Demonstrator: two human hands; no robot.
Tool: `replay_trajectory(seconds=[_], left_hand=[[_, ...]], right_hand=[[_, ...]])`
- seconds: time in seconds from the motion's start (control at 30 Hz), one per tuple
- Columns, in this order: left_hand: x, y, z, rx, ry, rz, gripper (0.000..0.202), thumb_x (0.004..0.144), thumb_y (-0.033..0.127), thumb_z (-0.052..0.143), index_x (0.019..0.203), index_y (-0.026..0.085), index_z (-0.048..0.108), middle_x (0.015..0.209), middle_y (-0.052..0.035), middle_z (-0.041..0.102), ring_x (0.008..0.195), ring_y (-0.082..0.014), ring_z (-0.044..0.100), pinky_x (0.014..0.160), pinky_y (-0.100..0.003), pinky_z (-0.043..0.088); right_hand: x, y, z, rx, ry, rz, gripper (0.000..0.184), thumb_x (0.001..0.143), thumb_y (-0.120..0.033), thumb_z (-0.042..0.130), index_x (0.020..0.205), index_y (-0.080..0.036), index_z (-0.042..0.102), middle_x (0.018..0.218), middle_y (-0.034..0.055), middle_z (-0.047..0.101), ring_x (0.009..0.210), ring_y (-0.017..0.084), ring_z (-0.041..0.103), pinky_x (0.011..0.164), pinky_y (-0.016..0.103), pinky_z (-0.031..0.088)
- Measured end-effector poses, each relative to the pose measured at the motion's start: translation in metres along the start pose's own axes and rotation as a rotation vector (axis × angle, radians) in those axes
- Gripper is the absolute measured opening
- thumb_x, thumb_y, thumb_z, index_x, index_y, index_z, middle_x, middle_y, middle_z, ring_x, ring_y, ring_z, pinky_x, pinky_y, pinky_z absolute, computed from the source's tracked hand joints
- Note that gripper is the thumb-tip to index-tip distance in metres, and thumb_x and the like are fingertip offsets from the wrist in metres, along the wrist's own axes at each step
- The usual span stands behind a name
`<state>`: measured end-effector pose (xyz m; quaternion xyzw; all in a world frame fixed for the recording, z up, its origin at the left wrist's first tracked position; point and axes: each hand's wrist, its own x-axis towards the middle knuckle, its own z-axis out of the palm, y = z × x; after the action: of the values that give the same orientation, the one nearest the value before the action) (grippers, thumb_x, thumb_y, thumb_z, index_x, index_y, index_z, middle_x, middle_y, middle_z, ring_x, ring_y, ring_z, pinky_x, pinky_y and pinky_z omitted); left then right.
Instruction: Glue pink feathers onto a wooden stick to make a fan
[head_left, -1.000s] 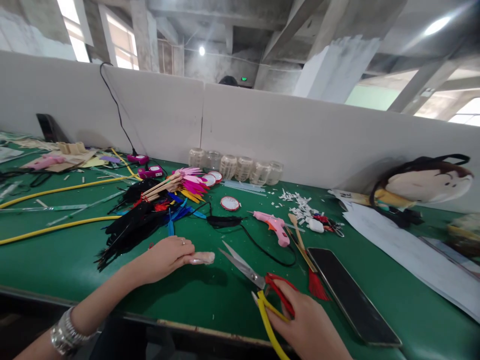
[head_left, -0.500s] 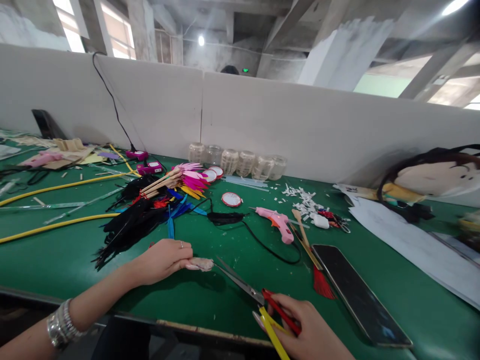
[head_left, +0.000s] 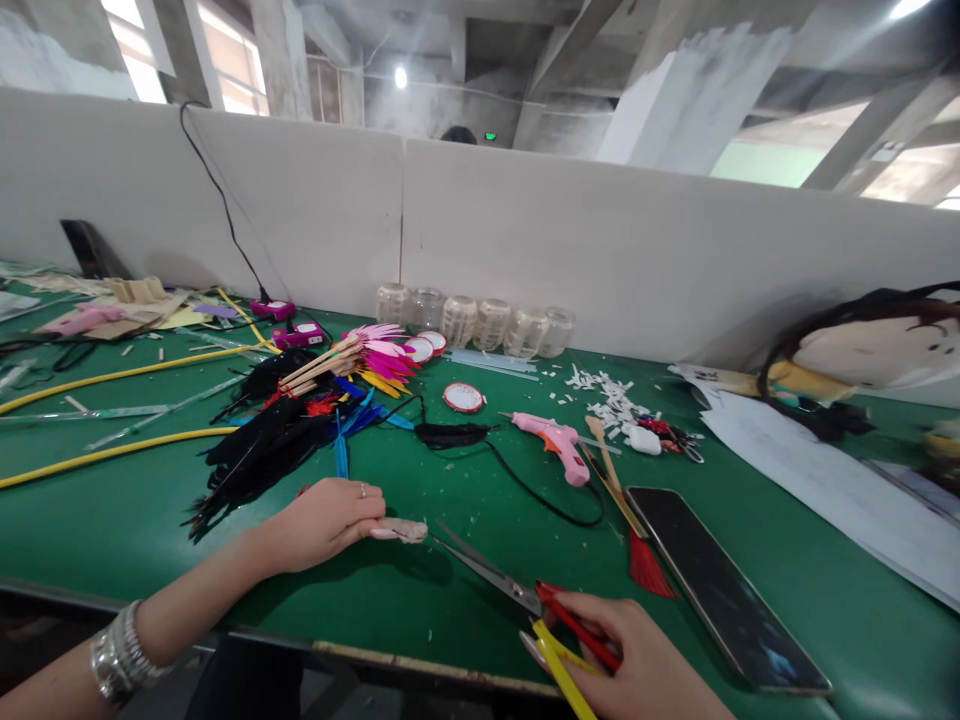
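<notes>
Head view: the left hand (head_left: 322,525) pinches a small pale-pink scrap (head_left: 401,530), the right hand (head_left: 637,660) gripping red-and-yellow-handled scissors (head_left: 487,575).

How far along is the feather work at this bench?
Looks done: pink feathers bunched on wooden sticks. In hand: the left hand holds a small pale piece, and the right hand holds red-and-yellow-handled scissors, blades pointing toward it. Looks left: loose black feathers and a red-rimmed disc lying apart.
</notes>
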<state>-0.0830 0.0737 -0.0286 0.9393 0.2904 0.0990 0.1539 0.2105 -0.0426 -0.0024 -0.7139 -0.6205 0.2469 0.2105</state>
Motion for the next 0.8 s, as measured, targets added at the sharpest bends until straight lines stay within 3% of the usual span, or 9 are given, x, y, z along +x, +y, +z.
replay_trajectory(seconds=[0.13,0.43,0.6,0.8], left_hand=[[-0.001,0.000,0.001,0.025,-0.004,-0.002,0.032,0.091,0.035,0.024,0.070,0.020,0.044,0.069,0.0013,0.050,0.064,-0.0138,0.047,0.058,-0.024,0.028],[0.001,0.001,0.000,0.032,-0.007,0.013,0.034,0.091,0.036,0.026,0.069,0.020,0.046,0.068,0.0017,0.051,0.064,-0.0130,0.048,0.058,-0.023,0.029],[0.002,0.002,-0.003,0.042,-0.049,0.038,0.033,0.090,0.036,0.028,0.070,0.020,0.048,0.068,0.0020,0.053,0.067,-0.0130,0.050,0.059,-0.022,0.030],[0.002,0.006,-0.002,0.157,-0.071,0.036,0.032,0.091,0.033,0.026,0.074,0.019,0.049,0.072,0.0009,0.056,0.067,-0.0131,0.052,0.058,-0.023,0.032]], right_hand=[[0.002,0.002,-0.001,-0.044,-0.088,-0.001,0.042,0.059,-0.046,0.060,0.088,-0.019,0.070,0.080,0.0074,0.066,0.074,0.022,0.061,0.067,0.027,0.048],[0.003,0.010,0.001,-0.091,-0.142,-0.063,0.040,0.063,-0.048,0.057,0.087,-0.020,0.070,0.079,0.0067,0.067,0.073,0.021,0.061,0.065,0.026,0.049],[0.005,0.018,0.004,-0.085,-0.107,-0.072,0.040,0.062,-0.050,0.059,0.086,-0.020,0.070,0.082,0.0069,0.067,0.074,0.021,0.062,0.065,0.026,0.049],[0.000,0.006,0.007,0.007,-0.013,-0.031,0.036,0.060,-0.047,0.061,0.081,-0.019,0.070,0.077,0.0053,0.067,0.071,0.020,0.062,0.064,0.025,0.049]])
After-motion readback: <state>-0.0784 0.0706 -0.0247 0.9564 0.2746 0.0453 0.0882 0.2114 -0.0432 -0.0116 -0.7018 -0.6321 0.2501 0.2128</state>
